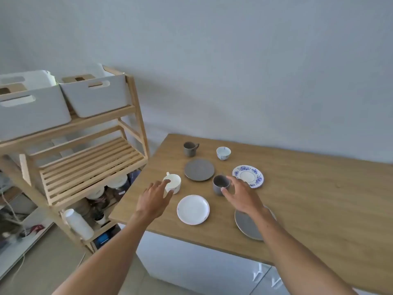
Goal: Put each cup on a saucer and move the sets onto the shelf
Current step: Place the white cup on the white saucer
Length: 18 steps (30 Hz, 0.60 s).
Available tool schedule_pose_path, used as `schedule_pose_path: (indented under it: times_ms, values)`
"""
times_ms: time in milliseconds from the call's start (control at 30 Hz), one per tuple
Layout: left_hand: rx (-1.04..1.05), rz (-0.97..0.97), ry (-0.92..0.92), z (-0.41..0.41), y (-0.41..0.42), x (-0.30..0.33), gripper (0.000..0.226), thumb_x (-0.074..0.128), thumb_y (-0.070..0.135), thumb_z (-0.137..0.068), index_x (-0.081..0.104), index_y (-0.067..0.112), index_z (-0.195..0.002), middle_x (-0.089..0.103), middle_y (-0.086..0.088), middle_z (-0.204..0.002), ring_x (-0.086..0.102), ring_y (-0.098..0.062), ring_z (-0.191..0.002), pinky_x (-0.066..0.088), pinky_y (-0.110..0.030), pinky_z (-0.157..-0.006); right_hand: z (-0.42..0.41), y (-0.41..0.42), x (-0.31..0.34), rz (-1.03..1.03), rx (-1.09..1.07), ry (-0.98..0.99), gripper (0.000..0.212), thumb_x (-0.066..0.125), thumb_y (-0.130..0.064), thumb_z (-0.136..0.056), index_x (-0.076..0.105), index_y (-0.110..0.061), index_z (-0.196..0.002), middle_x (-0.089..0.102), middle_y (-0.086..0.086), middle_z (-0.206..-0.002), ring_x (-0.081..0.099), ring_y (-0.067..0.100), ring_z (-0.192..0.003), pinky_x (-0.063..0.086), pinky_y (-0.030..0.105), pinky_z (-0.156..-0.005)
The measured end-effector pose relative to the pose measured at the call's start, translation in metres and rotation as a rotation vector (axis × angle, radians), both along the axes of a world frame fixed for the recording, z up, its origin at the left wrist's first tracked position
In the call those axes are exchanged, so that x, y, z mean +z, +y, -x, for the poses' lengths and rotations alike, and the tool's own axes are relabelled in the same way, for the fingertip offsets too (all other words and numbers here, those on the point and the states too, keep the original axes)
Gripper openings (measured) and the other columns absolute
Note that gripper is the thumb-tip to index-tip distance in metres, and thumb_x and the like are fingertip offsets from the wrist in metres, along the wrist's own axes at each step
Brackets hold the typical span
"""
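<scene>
My left hand [156, 195] reaches to the white cup [172, 183] at the middle left of the frame, fingers spread and touching its near side, the grip apart and not yet closed round it. My right hand [240, 195] is at the grey cup [221, 184] in the centre, thumb against its near wall and fingers curved at its right side; the grip is apart, and I cannot tell whether it presses. Both cups stand upright on the wooden surface [308, 199].

The white saucer [193, 209] lies bare just below the two cups, between my wrists. A grey saucer [247, 225] sits lower right, partly under my right forearm. A second grey saucer [199, 169] lies above the white cup, with a dark handled cup [190, 148] beyond it. The blue-patterned saucer [247, 176] is right of my right hand, and the small blue-and-white cup [223, 153] stands above it, apart.

The wooden shelf [89, 165] stands at the left of the frame, its slatted middle level bare, two white bins [63, 101] on top.
</scene>
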<state>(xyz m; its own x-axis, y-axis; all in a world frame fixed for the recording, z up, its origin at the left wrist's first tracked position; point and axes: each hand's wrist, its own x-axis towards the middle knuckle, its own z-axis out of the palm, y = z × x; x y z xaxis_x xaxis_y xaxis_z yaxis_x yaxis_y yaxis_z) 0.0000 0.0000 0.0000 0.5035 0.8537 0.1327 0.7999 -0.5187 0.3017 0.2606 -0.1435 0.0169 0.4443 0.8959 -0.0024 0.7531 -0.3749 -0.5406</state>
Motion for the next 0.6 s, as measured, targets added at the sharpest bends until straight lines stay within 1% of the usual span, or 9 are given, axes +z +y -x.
schedule_pose_path:
  times_ms: [100,167,267,367,467,533,600]
  values:
    - [0.005,0.044,0.024,0.000,0.003,-0.015,0.045,0.043,0.045,-0.098,0.040,0.028,-0.139,0.060,-0.001,-0.126,0.055,-0.024,-0.115,0.048,-0.039,-0.087,-0.002,0.006,-0.007,0.019,-0.038,0.015,0.055,0.052,-0.049,-0.096,0.045,-0.031,-0.148,0.055,-0.006,-0.146,0.048,0.018,-0.136,0.043,0.037,-0.104]
    - [0.031,0.100,0.022,-0.001,0.009,-0.025,0.047,0.044,0.045,-0.098,0.038,0.027,-0.141,0.059,-0.003,-0.127,0.054,-0.025,-0.117,0.048,-0.041,-0.088,0.000,0.013,-0.014,0.031,-0.035,0.023,0.052,0.053,-0.048,-0.097,0.048,-0.030,-0.146,0.058,-0.006,-0.141,0.052,0.016,-0.132,0.044,0.036,-0.102]
    - [0.042,0.145,-0.008,-0.004,0.025,-0.034,0.048,0.047,0.044,-0.097,0.038,0.026,-0.141,0.058,-0.005,-0.128,0.052,-0.027,-0.118,0.049,-0.042,-0.086,0.010,0.030,-0.024,0.052,-0.013,0.046,0.047,0.053,-0.049,-0.096,0.052,-0.031,-0.140,0.065,-0.006,-0.120,0.062,0.017,-0.115,0.050,0.035,-0.092]
    - [0.043,0.182,-0.051,-0.005,0.039,-0.043,0.048,0.050,0.042,-0.096,0.039,0.027,-0.140,0.057,-0.005,-0.131,0.052,-0.027,-0.120,0.048,-0.042,-0.085,0.023,0.043,-0.039,0.115,0.020,0.095,0.045,0.054,-0.049,-0.095,0.056,-0.031,-0.136,0.066,-0.008,-0.096,0.065,0.016,-0.096,0.054,0.036,-0.084]
    - [0.033,0.212,-0.084,-0.006,0.053,-0.053,0.044,0.050,0.041,-0.097,0.043,0.029,-0.139,0.057,-0.005,-0.133,0.051,-0.027,-0.122,0.049,-0.043,-0.085,0.034,0.051,-0.057,0.171,0.038,0.116,0.044,0.053,-0.048,-0.096,0.056,-0.032,-0.137,0.065,-0.011,-0.084,0.065,0.017,-0.092,0.054,0.035,-0.079]
    - [0.019,0.223,-0.096,-0.006,0.059,-0.060,0.041,0.050,0.040,-0.098,0.046,0.029,-0.137,0.057,-0.004,-0.134,0.050,-0.026,-0.123,0.050,-0.042,-0.084,0.036,0.054,-0.068,0.196,0.026,0.122,0.044,0.052,-0.046,-0.097,0.056,-0.032,-0.139,0.064,-0.010,-0.089,0.066,0.019,-0.098,0.052,0.035,-0.079]
    - [0.014,0.220,-0.119,-0.005,0.064,-0.067,0.036,0.049,0.038,-0.098,0.051,0.027,-0.133,0.057,-0.002,-0.134,0.050,-0.024,-0.123,0.050,-0.041,-0.083,0.037,0.057,-0.078,0.217,0.020,0.113,0.044,0.052,-0.045,-0.098,0.055,-0.033,-0.139,0.070,-0.005,-0.108,0.065,0.022,-0.108,0.053,0.036,-0.086]
